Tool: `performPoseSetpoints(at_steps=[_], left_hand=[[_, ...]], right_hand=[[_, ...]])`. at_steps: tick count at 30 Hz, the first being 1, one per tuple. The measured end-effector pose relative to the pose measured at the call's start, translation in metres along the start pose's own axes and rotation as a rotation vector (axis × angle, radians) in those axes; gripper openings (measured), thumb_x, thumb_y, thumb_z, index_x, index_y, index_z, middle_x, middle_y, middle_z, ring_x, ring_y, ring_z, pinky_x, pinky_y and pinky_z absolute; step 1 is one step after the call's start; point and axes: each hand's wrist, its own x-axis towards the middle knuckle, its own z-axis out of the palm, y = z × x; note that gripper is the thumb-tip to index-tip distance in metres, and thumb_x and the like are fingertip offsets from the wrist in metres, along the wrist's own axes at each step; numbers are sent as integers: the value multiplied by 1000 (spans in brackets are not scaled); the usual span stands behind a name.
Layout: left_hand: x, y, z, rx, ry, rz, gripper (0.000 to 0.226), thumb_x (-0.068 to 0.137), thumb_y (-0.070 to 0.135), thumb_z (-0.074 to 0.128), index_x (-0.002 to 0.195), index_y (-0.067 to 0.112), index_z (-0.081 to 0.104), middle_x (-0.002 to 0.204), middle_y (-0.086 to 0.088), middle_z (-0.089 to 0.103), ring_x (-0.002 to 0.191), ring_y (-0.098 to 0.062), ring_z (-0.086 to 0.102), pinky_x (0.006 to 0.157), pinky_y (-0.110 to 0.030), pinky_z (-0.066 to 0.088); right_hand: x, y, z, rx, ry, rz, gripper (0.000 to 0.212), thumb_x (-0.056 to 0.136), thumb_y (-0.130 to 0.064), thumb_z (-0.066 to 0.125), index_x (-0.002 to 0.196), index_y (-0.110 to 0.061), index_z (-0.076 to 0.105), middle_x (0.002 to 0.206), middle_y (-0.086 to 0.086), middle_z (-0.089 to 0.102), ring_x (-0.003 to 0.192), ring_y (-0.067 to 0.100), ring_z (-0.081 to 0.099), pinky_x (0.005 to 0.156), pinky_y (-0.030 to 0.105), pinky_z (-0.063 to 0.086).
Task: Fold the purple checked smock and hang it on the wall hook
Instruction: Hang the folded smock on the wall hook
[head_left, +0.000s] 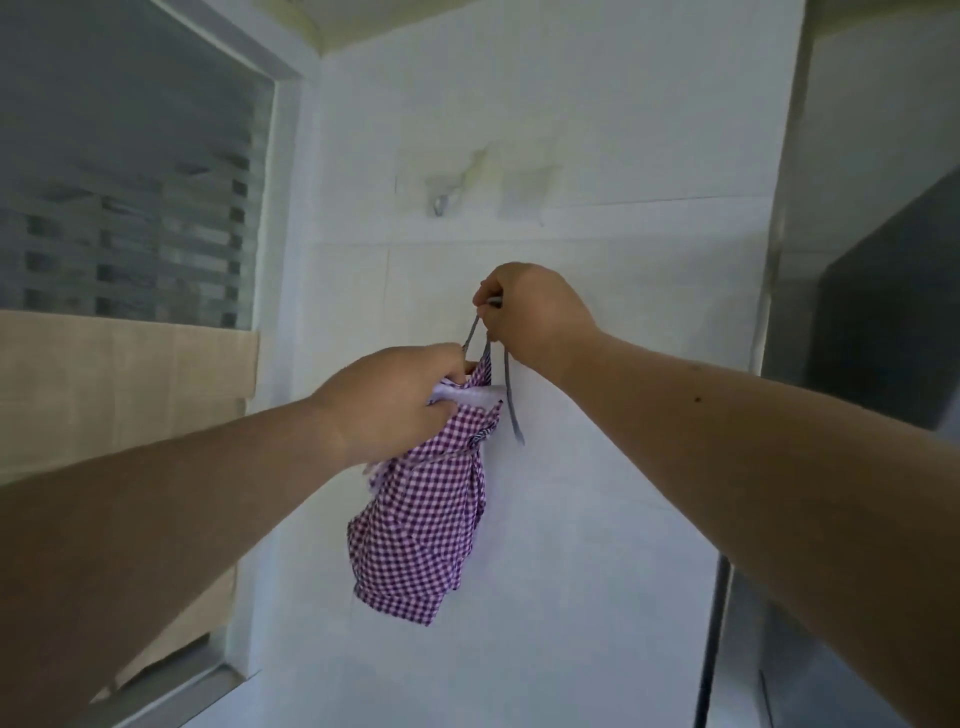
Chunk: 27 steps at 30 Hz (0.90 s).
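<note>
Your two bare forearms reach in from the lower corners, and your left hand (400, 402) curls round the top of the bundled purple-and-white checked cotton smock (423, 519), which hangs below that grip against the white tiled wall (597, 493). Your right hand (535, 312), just above and to the right of the left one, pinches the thin grey tie strap (511, 405); one length runs taut from the pinch down to the bundle, and a loose end dangles below your right wrist.

Folding looks finished, since the smock is gathered into a compact bundle. Hanging is what remains: the small shiny metal wall hook (441, 205) sits well above both hands and a little left of your right hand's pinch, and nothing hangs on it yet. You likely need to lift the strap loop up and over it.

Beside the hook, directly above your right hand, stained patches (524, 192) of old adhesive mark the tiles. Left of your left forearm are a grey-framed frosted window (135, 208) and a beige cloth (124, 379) draped below it. Nothing stands between the strap and the hook.
</note>
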Motion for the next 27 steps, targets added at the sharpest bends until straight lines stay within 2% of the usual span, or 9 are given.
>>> performPoseSetpoints(at_steps=[2, 8, 12, 14, 16, 19, 22, 24, 27], left_hand=[[24, -12, -6, 5, 49, -22, 6, 100, 22, 64, 100, 20, 59, 85, -5, 64, 77, -25, 61, 68, -39, 49], [78, -47, -34, 18, 120, -54, 29, 97, 21, 71, 80, 31, 50, 84, 0, 62, 79, -21, 61, 69, -38, 49], [106, -67, -55, 37, 190, -45, 15, 97, 18, 71, 90, 18, 58, 90, -4, 64, 82, -21, 60, 69, -34, 48], [116, -74, -66, 57, 211, -57, 17, 98, 21, 72, 90, 19, 57, 90, -1, 62, 79, -15, 58, 61, -24, 42], [123, -81, -75, 74, 220, -89, 18, 98, 25, 71, 90, 21, 56, 90, 2, 60, 75, -8, 54, 57, -22, 37], [130, -89, -85, 42, 231, -153, 14, 100, 26, 69, 94, 20, 58, 95, -1, 60, 76, -14, 60, 54, -28, 47], [133, -93, -88, 44, 257, -173, 13, 100, 26, 68, 100, 16, 60, 101, -5, 61, 83, -22, 64, 60, -34, 57], [134, -97, -87, 38, 268, -189, 12, 100, 25, 68, 100, 16, 60, 103, -7, 63, 85, -23, 66, 62, -36, 58], [135, -99, -85, -17, 257, -241, 12, 100, 25, 69, 100, 16, 60, 103, -6, 63, 82, -23, 67, 55, -32, 57]], right_hand=[[32, 4, 2, -42, 28, -44, 22, 100, -17, 57, 114, -15, 74, 116, 4, 74, 105, 22, 70, 92, 31, 53], [105, -3, 6, -161, 113, -142, 26, 97, -16, 56, 116, -16, 74, 118, 8, 72, 110, 25, 66, 97, 35, 52], [145, -10, 7, -238, 231, -216, 24, 94, -18, 59, 113, -21, 74, 119, 6, 71, 110, 25, 66, 90, 32, 50], [161, -14, 4, -275, 258, -226, 23, 93, -19, 60, 112, -20, 74, 116, 6, 71, 108, 26, 66, 87, 33, 50], [174, -18, 3, -314, 272, -232, 22, 94, -17, 62, 111, -19, 75, 115, 5, 71, 106, 26, 67, 85, 32, 49], [184, -23, 2, -366, 278, -240, 21, 92, -14, 65, 111, -19, 75, 115, 5, 71, 105, 26, 67, 86, 34, 52], [192, -25, 2, -431, 291, -237, 22, 91, -14, 66, 110, -20, 75, 114, 4, 72, 103, 28, 68, 79, 33, 49], [195, -27, 4, -487, 277, -241, 23, 91, -13, 64, 110, -20, 75, 112, 5, 72, 102, 29, 68, 76, 34, 45], [196, -30, 2, -552, 236, -252, 21, 91, -13, 66, 110, -17, 73, 113, 6, 71, 102, 30, 67, 75, 35, 45]])
